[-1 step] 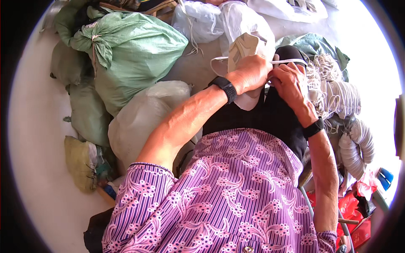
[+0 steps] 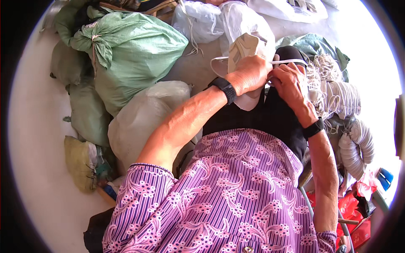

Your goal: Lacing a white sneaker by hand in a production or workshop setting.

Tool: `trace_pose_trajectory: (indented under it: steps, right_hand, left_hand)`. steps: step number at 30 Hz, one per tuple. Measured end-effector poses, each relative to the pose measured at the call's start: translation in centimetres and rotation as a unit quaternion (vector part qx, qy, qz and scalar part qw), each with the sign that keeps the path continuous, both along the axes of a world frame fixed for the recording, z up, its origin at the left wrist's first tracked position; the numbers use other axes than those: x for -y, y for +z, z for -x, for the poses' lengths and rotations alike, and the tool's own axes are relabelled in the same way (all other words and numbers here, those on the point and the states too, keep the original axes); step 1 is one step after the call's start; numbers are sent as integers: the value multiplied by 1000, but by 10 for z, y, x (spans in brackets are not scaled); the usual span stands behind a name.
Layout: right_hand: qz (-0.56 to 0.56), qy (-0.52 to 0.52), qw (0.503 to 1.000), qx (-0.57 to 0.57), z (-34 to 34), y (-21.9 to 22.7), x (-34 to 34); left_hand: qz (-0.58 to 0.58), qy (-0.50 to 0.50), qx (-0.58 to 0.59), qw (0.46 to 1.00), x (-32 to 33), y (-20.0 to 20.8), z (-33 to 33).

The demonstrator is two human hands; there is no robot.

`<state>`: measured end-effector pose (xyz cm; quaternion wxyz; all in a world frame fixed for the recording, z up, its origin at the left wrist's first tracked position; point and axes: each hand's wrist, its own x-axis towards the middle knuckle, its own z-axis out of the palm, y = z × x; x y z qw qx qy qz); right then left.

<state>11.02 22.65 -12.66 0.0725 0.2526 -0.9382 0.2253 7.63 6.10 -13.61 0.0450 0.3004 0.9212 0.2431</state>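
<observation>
A pale shoe upper point(image 2: 242, 47), beige with lighter trim, rests over my dark-clad lap. My left hand point(image 2: 252, 74) is closed around its middle and hides much of it. A rounded pale end point(image 2: 248, 102) of the upper shows below that wrist. A flat white shoelace point(image 2: 289, 61) runs from between my hands to the right, over the back of my right hand point(image 2: 291, 83). The right fingers are bent and pinched together close to the left fist, with a bit of lace at their tips. Exactly where the lace enters the upper is hidden.
Bundles of white laces point(image 2: 342, 98) lie close to my right arm, above silvery-white coiled rolls point(image 2: 356, 147). To the left stand a large green woven sack point(image 2: 135, 55) and a whitish plastic bag point(image 2: 145, 114). Red plastic bags point(image 2: 349, 206) lie at lower right.
</observation>
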Motion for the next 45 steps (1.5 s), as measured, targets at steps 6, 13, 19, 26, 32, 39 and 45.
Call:
trace_pose_trajectory:
  steps: [6, 13, 19, 26, 32, 39, 45]
  right_hand:
    - [0, -1, 1000, 0, 1, -1, 2]
    - [30, -25, 999, 22, 2, -3, 4]
    - [70, -23, 996, 48, 7, -3, 6]
    - [22, 17, 999, 40, 5, 0, 4]
    - [12, 18, 996, 81, -1, 6, 7]
    - [91, -61, 987, 117, 13, -6, 10]
    - [454, -114, 861, 198, 79, 60, -41]
  left_hand:
    - [23, 2, 20, 1000, 2, 1, -1]
    - [-91, 17, 54, 994, 14, -3, 7]
    - [-120, 47, 71, 989, 15, -3, 1]
    - [-136, 47, 47, 988, 18, -6, -4]
    - [-234, 104, 81, 963, 24, -1, -9]
    - [-261, 118, 140, 948, 26, -1, -16]
    - [-225, -9, 102, 969, 31, 6, -15]
